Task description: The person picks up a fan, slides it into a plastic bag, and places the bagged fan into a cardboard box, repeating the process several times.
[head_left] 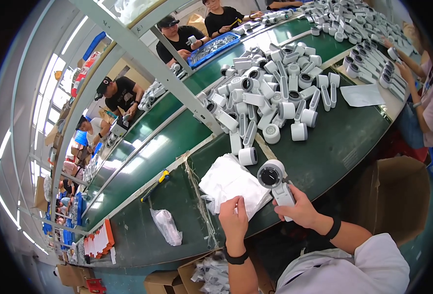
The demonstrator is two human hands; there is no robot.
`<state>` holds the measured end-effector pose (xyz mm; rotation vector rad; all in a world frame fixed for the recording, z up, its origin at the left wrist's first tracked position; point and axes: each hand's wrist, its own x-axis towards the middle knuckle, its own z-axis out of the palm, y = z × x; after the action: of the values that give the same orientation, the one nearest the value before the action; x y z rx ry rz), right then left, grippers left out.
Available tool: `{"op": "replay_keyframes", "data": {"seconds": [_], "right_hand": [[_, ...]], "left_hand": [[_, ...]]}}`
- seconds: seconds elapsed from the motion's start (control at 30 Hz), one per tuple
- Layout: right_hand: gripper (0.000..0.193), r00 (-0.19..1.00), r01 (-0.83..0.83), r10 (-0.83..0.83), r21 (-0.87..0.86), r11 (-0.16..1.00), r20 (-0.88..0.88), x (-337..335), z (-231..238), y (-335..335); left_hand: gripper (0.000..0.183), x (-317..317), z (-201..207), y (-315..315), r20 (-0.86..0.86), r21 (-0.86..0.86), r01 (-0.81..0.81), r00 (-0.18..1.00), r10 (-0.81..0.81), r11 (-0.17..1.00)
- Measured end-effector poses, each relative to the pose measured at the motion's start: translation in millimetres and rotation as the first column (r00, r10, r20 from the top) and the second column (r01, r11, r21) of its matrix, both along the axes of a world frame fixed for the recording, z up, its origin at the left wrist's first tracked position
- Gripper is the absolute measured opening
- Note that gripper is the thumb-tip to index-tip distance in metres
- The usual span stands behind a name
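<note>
My right hand point(299, 208) is wrapped around the handle of a white handheld fan point(271, 175), whose round head with a dark centre points away from me. To its left, my left hand point(234, 218) has its fingertips pinched together at the near edge of a stack of thin white bags point(228, 179). The stack lies on the dark green worktop. Just beyond the bags is a large heap of similar white fans point(270, 93), some with their handles folded.
A yellow and black screwdriver point(155, 185) and a clear-wrapped bundle point(166, 226) lie to the left. A metal shelf post point(172, 83) rises beyond the worktop. An open cardboard box point(397, 196) stands at right. Co-workers sit across the conveyor; another person point(427, 93) handles fans at the right.
</note>
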<state>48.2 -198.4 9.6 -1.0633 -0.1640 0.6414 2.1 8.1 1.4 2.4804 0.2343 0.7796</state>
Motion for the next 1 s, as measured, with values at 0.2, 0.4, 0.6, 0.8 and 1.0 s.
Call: {"op": "replay_keyframes", "data": {"seconds": [0.2,0.4,0.6,0.8,1.0], "right_hand": [[0.06,0.928,0.29,-0.21,-0.242,0.926,0.309,7.2,-4.3,34.1],[0.059,0.872,0.427,-0.282,-0.34,0.838,0.4,25.8,-17.6,55.4],[0.052,0.89,0.406,-0.294,-0.311,0.859,0.35,29.9,-15.0,44.9],[0.046,0.941,0.248,-0.179,-0.228,0.941,0.286,19.8,9.6,-2.3],[0.063,0.883,-0.367,0.429,-0.291,0.884,0.19,30.0,39.5,-70.8]], "left_hand": [[0.016,-5.8,-1.9,-15.8,0.03,-0.286,0.001,1.0,0.008,0.958],[0.015,-11.0,6.1,-26.8,0.056,-0.383,0.014,0.998,0.008,0.924],[0.014,-12.7,4.4,-26.1,0.047,-0.547,-0.108,0.986,0.159,0.83],[0.01,-10.0,13.3,-34.5,0.123,-0.456,-0.063,0.983,0.133,0.888],[0.009,-8.5,18.4,-35.1,0.068,-0.427,-0.014,0.997,0.048,0.904]]}}
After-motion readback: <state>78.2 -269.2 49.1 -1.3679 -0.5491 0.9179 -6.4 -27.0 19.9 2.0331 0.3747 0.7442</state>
